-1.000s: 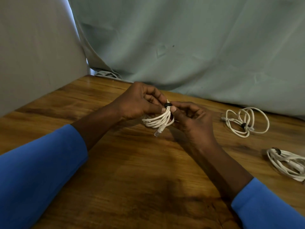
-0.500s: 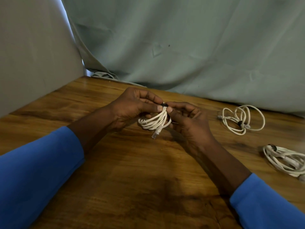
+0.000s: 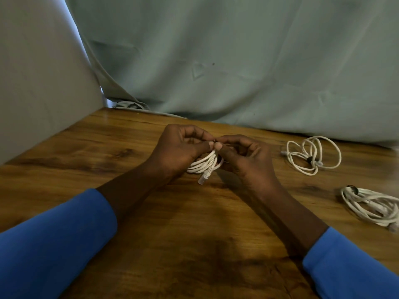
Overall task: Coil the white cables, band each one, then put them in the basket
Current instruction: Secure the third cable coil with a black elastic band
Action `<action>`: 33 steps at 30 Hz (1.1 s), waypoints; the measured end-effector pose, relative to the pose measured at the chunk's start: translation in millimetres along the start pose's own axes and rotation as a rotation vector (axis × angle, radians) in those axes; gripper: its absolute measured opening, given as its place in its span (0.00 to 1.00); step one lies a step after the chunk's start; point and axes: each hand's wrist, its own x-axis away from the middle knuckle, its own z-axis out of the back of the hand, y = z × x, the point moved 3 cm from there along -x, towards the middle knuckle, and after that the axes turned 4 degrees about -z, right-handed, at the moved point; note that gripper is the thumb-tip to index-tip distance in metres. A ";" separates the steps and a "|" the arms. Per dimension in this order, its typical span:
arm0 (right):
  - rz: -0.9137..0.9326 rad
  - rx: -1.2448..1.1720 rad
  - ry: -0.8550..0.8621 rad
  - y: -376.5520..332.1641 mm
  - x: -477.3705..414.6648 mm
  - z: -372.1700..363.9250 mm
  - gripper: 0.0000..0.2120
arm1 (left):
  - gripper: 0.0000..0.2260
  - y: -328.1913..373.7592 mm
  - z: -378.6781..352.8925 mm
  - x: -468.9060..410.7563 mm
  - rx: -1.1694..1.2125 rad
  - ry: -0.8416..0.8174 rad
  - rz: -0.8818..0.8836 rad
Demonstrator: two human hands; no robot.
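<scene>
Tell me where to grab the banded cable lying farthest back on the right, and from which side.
Take the far cable at its dark band, where all the strands are cinched together. Come straight down from above and pinch across that waist. The coil lies flat on the table with loops splaying to either side, so a single loop would likely leave the rest dangling.

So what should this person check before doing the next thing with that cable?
1. Coiled cable held by left hand and right hand: ok.
2. Its band fastened: cannot tell, hidden in the pinch.
3. Plug tucked in: not ok, it hangs loose.
4. Far cable and near cable on the table banded: ok, each shows a dark band.
5. Basket within reach: cannot tell, not in view.
</scene>
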 end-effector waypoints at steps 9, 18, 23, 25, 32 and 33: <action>-0.034 -0.082 0.008 1.8 -0.3 -2.5 0.15 | 0.05 5.9 2.7 -2.3 -0.312 0.006 -0.256; -0.189 -0.303 0.032 7.5 0.7 -1.1 0.09 | 0.07 20.6 7.7 -0.1 -0.410 -0.105 -0.422; -0.268 -0.379 0.057 10.1 -2.8 0.9 0.10 | 0.07 19.4 2.9 -1.8 -0.551 -0.084 -0.536; -0.322 -0.419 0.066 8.4 -4.9 4.2 0.11 | 0.08 20.8 1.5 -1.6 -0.614 -0.044 -0.589; -0.427 -0.494 0.149 -2.0 0.3 23.8 0.11 | 0.17 24.5 -12.4 7.4 -0.754 -0.075 -0.659; -0.434 -0.506 0.181 -3.7 2.3 30.2 0.11 | 0.18 26.0 -16.9 10.0 -0.754 -0.104 -0.666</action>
